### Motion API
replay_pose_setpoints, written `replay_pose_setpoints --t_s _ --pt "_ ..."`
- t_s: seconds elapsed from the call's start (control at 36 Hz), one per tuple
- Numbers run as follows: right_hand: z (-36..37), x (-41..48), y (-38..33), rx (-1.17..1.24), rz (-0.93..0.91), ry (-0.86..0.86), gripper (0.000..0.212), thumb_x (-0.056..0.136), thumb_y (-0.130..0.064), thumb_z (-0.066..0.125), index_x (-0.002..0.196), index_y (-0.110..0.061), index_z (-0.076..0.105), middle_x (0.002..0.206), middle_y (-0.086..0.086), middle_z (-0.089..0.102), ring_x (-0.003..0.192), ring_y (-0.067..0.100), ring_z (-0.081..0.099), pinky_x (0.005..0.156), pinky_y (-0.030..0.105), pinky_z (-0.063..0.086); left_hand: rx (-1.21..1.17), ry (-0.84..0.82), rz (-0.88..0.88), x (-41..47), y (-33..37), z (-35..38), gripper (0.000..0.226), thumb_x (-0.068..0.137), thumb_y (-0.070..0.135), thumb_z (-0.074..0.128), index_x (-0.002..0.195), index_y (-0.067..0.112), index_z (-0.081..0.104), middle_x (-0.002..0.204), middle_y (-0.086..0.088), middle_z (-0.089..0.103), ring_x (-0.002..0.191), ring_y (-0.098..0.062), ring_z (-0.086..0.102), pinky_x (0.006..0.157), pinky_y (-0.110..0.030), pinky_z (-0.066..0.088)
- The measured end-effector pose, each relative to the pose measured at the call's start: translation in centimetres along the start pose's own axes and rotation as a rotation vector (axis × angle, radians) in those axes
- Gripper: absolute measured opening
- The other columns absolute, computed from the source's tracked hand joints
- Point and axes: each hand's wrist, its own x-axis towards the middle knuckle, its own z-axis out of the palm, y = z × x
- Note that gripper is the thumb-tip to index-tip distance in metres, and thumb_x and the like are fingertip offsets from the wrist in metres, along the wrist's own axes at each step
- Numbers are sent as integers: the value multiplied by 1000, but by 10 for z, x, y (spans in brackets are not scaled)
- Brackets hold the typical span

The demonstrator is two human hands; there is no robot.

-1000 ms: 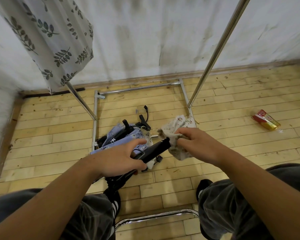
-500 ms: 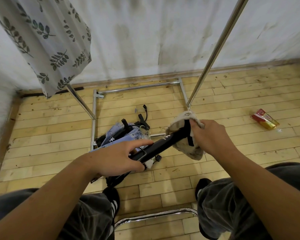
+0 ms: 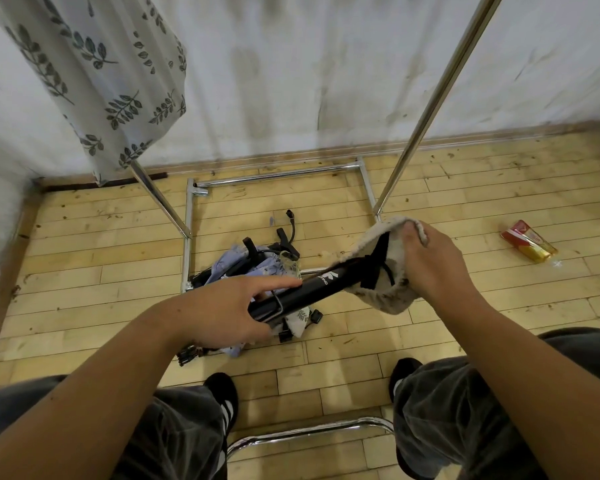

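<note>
**Change since a second ago:** the rag (image 3: 383, 297), then bunched against the tip of the black tube (image 3: 321, 285), is now lying drawn over that tip like a hood, with a black strap showing inside. The right hand (image 3: 437, 268) has shifted with it toward 2 o'clock. The left hand (image 3: 222, 311) is keeping its place at the tube's near end.

**Count, near to far:**
- Chrome bar (image 3: 309, 433): one, curving across at 6 o'clock between the legs.
- Shoes: two, black, standing on the wooden floor (image 3: 84, 289), the left shoe (image 3: 222, 393) and the right shoe (image 3: 404, 372).
- Hands: two. The left is gripping the tube, thumb underneath and forefinger stretching along the top. The right is pinching the rag's upper edge, fingers curling round it.
- Black tube: one, being held above the floor at centre, running from 8 to 2 o'clock between the hands.
- Rag: one, pale and soiled, hanging over the tube's far end.
- Heap of clothes (image 3: 246, 268): one, lying on the floor behind the tube, with black straps and a cable sticking out.
- Packet (image 3: 529, 241): one, red and gold, lying at 3 o'clock, well apart.
- Metal rack (image 3: 278, 174): one, with two slanting poles, standing at 12 o'clock near the wall.
- Leaf-print sheet (image 3: 101, 74): one, hanging at 10 o'clock.
</note>
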Motion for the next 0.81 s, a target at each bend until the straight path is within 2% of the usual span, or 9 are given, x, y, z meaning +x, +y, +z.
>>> replay_pose_setpoints --t_s 0.11,0.17,0.31,0.39,0.44,0.5,0.58,0.75,0.81 --pt "-2 2 0 15 34 7 43 110 -44 33 102 -16 65 92 6 66 87 24 63 80 44 55 65 15 6 -3 0 -4 79 95 27 67 151 62 24 110 24 57 73 10 60 65 -10 48" --pt "-3 3 1 23 52 11 43 109 -44 33 101 -16 65 93 9 67 85 26 63 79 45 57 85 19 25 -4 1 -5 79 95 22 67 153 57 25 110 25 54 76 16 57 65 -7 45" --pt "-5 6 2 62 90 26 35 110 -44 35 107 -25 64 96 3 66 85 21 65 57 34 58 154 43 30 -3 -3 -8 81 94 22 67 152 60 24 124 7 52 76 -8 57 60 -18 43" --pt "-6 7 3 71 76 39 30 110 -41 38 111 -30 65 98 -1 67 89 23 67 67 43 64 195 55 20 -2 -7 -7 82 94 30 68 152 63 20 115 8 46 84 -10 52 65 -19 37" --pt "-5 7 4 64 48 49 28 109 -41 40 104 -35 66 96 -2 69 89 22 67 77 51 64 220 61 24 -2 -8 -7 82 94 32 68 150 66 19 110 11 43 87 -9 50 68 -20 36" --pt "-4 7 5 62 27 43 29 109 -40 41 93 -40 66 93 -2 71 88 24 69 79 55 63 248 67 27 -2 -8 -6 81 94 34 67 149 68 19 108 14 41 86 -8 49 68 -21 36" --pt "-3 7 7 78 10 2 29 107 -41 43 95 -42 70 92 -3 74 91 26 71 82 55 62 253 69 10 0 -6 -2 78 95 33 65 150 66 20 105 23 37 84 -4 51 69 -20 37" --pt "0 7 9 89 -39 -91 27 106 -42 48 113 -41 74 98 -10 76 96 19 72 84 50 63 86 8 -30 2 -2 1 74 95 26 62 151 60 27 98 26 58 61 -1 63 58 -10 45" --pt "1 6 8 76 -55 -116 27 106 -40 48 116 -41 73 102 -10 75 98 20 71 84 49 63 11 -13 -39 0 1 0 74 96 28 63 151 62 26 104 27 59 71 -8 70 66 -14 53"
